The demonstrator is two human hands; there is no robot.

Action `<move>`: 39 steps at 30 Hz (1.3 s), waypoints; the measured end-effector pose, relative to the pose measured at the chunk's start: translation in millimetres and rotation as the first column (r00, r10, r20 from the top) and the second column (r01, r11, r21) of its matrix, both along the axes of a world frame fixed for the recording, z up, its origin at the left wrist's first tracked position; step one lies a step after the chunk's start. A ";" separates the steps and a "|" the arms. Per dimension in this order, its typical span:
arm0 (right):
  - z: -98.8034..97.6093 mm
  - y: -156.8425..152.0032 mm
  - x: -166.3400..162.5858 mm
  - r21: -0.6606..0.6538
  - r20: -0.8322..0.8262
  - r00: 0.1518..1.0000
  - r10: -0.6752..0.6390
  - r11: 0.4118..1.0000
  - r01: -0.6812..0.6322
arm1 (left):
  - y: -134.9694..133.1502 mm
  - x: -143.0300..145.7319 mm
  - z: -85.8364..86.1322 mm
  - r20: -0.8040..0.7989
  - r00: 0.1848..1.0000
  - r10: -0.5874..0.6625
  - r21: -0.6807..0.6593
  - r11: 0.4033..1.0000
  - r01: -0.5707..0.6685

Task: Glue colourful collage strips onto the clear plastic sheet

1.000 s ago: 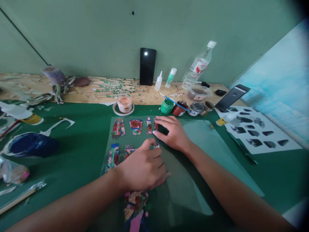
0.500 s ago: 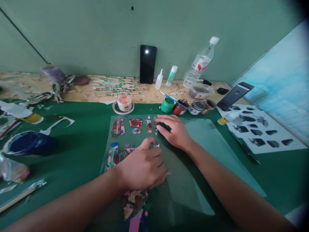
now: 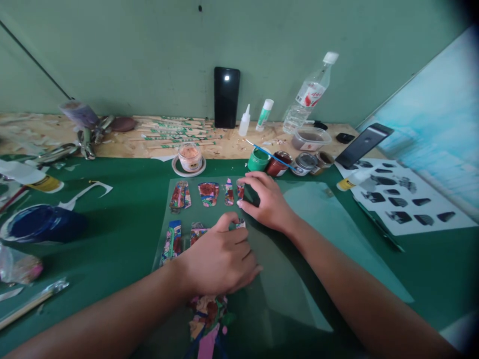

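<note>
A clear plastic sheet (image 3: 318, 219) lies on the green mat. On it sit two rows of small patterned cut-outs (image 3: 208, 193). My left hand (image 3: 220, 257) rests on the sheet with fingers curled, its fingertips pressing a small cut-out (image 3: 240, 224) in the lower row. My right hand (image 3: 267, 202) reaches to the upper row, its fingers bent down onto the rightmost small piece (image 3: 240, 189). A larger patterned scrap (image 3: 207, 316) pokes out under my left wrist.
Small paint pots (image 3: 279, 163) with a blue brush (image 3: 267, 152) stand behind the sheet, beside a peach jar (image 3: 190, 156). A blue dish (image 3: 41, 223) lies at left. A printed sheet (image 3: 406, 204), a tilted phone (image 3: 364, 144), a bottle (image 3: 309, 94) and an upright phone (image 3: 226, 97) stand behind.
Both hands stay on the cut-outs. My right hand's fingers have curled down a little more onto the upper-row piece. The view has shifted slightly.
</note>
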State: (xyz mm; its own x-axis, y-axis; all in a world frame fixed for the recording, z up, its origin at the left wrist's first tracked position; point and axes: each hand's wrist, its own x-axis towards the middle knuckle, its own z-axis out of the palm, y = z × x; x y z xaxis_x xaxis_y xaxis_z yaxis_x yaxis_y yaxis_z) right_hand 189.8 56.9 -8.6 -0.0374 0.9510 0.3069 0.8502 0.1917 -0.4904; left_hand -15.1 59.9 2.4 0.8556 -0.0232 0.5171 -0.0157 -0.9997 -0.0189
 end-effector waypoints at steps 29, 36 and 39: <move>7.5 -14.6 6.6 0.063 0.019 0.990 0.137 0.988 -0.138 | -0.4 0.0 3.2 -0.009 1.000 0.024 -0.032 0.999 -0.024; 2.5 -17.3 9.7 -0.051 0.235 0.955 0.181 0.984 -0.173 | -0.3 -0.2 2.1 -0.017 0.999 0.032 -0.028 0.999 -0.032; 1.4 -16.7 9.6 -0.048 0.238 0.954 0.180 0.984 -0.174 | 0.1 -0.2 1.1 -0.009 1.000 0.023 -0.032 0.999 -0.023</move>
State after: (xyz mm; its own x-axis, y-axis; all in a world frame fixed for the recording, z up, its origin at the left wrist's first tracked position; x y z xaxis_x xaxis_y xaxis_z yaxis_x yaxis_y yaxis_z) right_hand 199.4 40.2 -7.2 -0.2756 0.9300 0.2432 0.8972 0.3397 -0.2822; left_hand -15.3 60.1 3.5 0.8602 0.0130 0.5098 0.0076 -0.9999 0.0128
